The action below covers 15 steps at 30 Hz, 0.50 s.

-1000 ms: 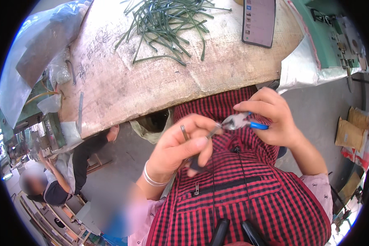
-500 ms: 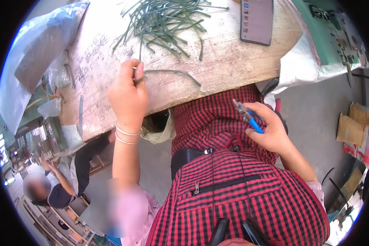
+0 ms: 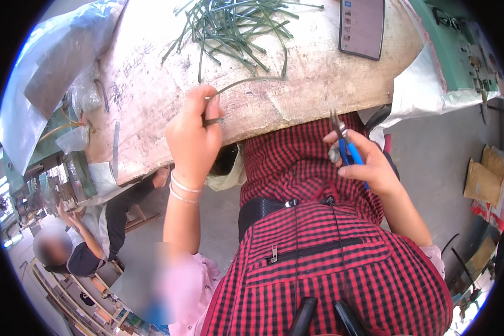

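Note:
My left hand (image 3: 194,137) is closed over the near edge of the wooden table, pinching a thin dark green strip (image 3: 251,79). One length of the strip arcs away to the right; a short end pokes out below my thumb. Just beyond lies a loose pile of similar green strips (image 3: 235,36). In my right hand (image 3: 375,168), over my lap, is a pair of blue-handled cutting pliers (image 3: 351,152). Their metal jaws point away from me, with the handles spread somewhat apart. The jaws are clear of the strip.
A phone (image 3: 362,28) with a lit screen lies at the table's far right. Clear plastic bags (image 3: 67,73) hang over the left side. A green machine (image 3: 451,50) stands at right, cartons (image 3: 483,182) on the floor. Another person (image 3: 87,252) sits at the lower left.
My left hand has shifted slightly right, and the strip's long part has swung up toward the pile. In my right hand the pliers have turned to point away, their handles now visibly apart.

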{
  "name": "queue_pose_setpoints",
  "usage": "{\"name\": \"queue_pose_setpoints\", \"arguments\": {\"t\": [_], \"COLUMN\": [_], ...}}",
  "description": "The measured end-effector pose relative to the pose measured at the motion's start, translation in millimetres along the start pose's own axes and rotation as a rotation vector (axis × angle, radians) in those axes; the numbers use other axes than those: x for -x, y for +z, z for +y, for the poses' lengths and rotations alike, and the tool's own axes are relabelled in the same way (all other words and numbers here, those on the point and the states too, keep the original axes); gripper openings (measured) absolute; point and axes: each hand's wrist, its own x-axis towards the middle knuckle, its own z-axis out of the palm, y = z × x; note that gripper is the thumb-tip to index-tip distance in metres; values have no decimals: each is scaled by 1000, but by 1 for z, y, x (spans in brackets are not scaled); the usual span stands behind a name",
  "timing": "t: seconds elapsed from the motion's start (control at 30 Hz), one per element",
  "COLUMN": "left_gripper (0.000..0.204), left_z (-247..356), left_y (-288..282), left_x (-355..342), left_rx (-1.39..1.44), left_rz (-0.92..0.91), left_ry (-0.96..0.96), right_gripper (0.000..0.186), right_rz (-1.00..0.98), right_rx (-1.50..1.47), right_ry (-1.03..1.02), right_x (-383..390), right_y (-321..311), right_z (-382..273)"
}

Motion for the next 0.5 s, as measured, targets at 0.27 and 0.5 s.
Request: {"name": "queue_pose_setpoints", "arguments": {"t": [0.27, 0.5], "left_gripper": [34, 30], "left_z": [94, 94], "left_y": [7, 15], "left_x": [16, 20], "left_rx": [812, 399], "left_rz": [-213, -297], "left_ry": [-496, -333], "right_gripper": [59, 61], "right_rz": [132, 206], "right_rx": [15, 352], "right_ry": [57, -257], "right_x": [-2, 7], "right_y": [12, 22], "right_z": [-14, -35]}}
